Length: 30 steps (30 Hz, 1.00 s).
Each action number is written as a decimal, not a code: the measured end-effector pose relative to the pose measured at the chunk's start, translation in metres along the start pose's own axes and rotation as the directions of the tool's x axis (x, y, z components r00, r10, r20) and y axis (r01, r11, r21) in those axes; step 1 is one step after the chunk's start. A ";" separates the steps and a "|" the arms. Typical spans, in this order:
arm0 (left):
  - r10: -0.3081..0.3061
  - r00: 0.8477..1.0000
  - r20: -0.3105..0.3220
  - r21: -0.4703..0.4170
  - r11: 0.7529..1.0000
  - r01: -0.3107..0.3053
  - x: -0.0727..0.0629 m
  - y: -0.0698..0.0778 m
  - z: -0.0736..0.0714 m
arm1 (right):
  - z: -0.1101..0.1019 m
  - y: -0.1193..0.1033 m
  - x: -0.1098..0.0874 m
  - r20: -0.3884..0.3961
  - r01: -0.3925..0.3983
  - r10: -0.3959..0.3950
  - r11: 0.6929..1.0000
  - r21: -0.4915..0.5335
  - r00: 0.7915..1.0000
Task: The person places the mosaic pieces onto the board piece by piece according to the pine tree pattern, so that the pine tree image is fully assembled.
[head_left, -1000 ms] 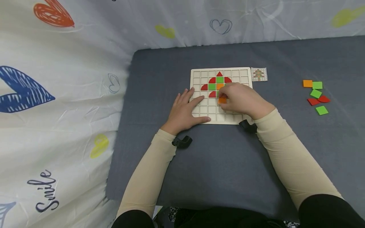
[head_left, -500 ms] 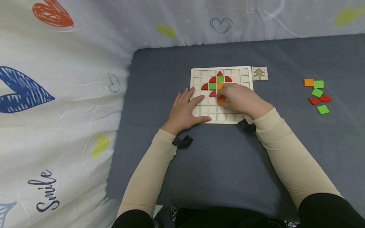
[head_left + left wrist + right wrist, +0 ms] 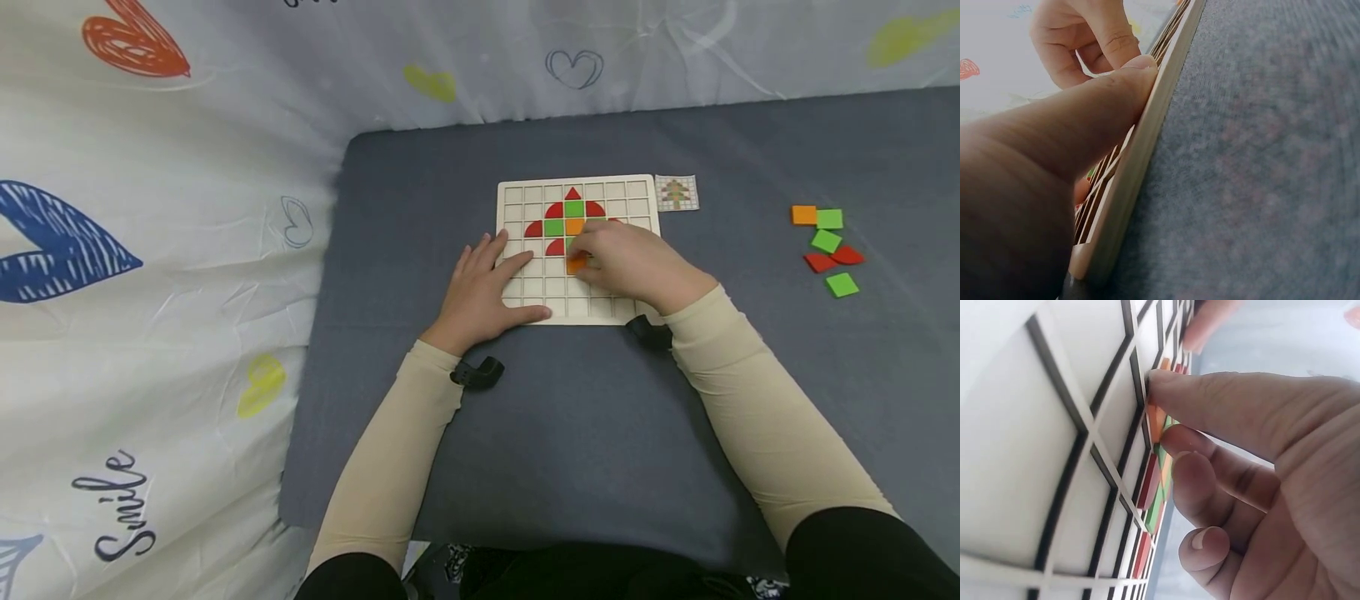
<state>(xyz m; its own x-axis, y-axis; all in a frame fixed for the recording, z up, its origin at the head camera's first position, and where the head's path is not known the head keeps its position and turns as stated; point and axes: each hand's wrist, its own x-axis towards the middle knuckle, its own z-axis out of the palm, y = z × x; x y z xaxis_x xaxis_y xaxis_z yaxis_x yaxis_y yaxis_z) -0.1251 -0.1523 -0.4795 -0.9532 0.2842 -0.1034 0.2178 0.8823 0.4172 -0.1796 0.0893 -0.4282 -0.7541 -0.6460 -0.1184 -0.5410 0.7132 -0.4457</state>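
A pale wooden grid board (image 3: 630,193) lies on the table with red, green and orange flat tiles set in its squares. The left hand (image 3: 480,296) rests on the board's left side with fingers spread, its thumb along the front edge. The right hand (image 3: 637,262) pinches an orange square tile (image 3: 576,265) between thumb and fingers, low in the column of tiles. In the right wrist view the thumb presses the orange tile (image 3: 1155,425) at its grid square. The right hand covers some tiles on the board's right half.
A small picture card (image 3: 677,192) with a tree-like pattern touches the board's upper right corner. Loose tiles lie farther right: an orange square (image 3: 804,215), several green squares (image 3: 842,285) and red pieces (image 3: 847,255). A white printed curtain (image 3: 225,250) borders the table.
The orange tile has shifted slightly left under the right hand's fingers. The left hand has stayed in place on the board. The view has drifted a little.
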 end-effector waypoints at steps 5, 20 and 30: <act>0.001 1.000 0.000 0.006 1.000 -0.001 0.001 -0.001 0.002 | -0.002 0.005 -0.005 -0.003 -0.027 0.027 1.000 0.000 1.000; 0.004 1.000 -0.014 -0.015 1.000 -0.004 -0.001 -0.002 0.002 | -0.013 0.024 -0.024 -0.012 -0.095 0.095 0.996 -0.002 0.995; 0.011 1.000 -0.021 -0.027 1.000 -0.011 -0.001 0.000 0.002 | -0.026 0.040 -0.041 -0.034 -0.177 0.177 0.984 -0.015 0.984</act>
<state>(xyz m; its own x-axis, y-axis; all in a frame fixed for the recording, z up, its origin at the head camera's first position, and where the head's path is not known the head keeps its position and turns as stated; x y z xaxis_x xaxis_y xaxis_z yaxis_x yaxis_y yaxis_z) -0.1237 -0.1523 -0.4808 -0.9549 0.2858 -0.0803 0.2228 0.8685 0.4428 -0.1799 0.1515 -0.4185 -0.8499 -0.5002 -0.1654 -0.4042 0.8205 -0.4042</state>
